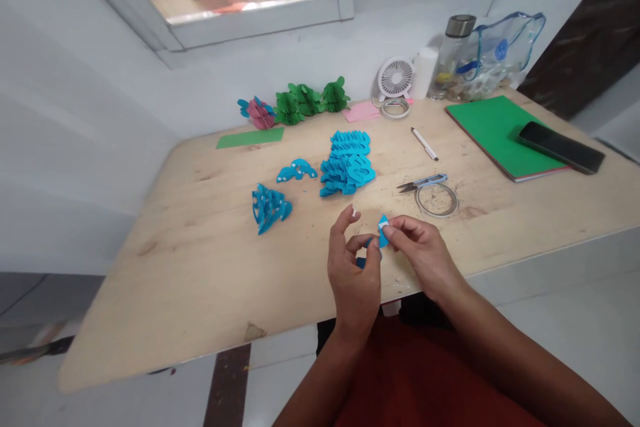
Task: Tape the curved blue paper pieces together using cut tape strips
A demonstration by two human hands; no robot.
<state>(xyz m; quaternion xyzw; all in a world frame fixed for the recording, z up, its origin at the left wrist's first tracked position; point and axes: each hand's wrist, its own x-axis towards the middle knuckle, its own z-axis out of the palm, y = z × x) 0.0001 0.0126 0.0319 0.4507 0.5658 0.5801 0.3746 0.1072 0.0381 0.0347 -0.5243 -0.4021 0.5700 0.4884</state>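
Observation:
Both hands are over the front edge of the table, at a small blue paper piece (383,237) with a white patch on it. My right hand (425,253) pinches this piece between thumb and fingertips. My left hand (354,280) has its thumb and middle finger closed on the blue paper's lower left part, partly hidden by the fingers. Its index finger is raised, with a tiny white bit (355,213) at the tip. Beyond the hands lie a pile of folded blue paper pieces (347,170), a fanned blue paper cluster (269,205) and flat blue pieces with white patches (297,170).
Thread snips (423,183) and a tape roll (437,201) lie right of the hands, with a pen (425,144) behind. A phone (561,147) rests on a green folder (493,127). Green paper shapes (305,101), a fan (395,77) and a bottle (447,67) line the wall.

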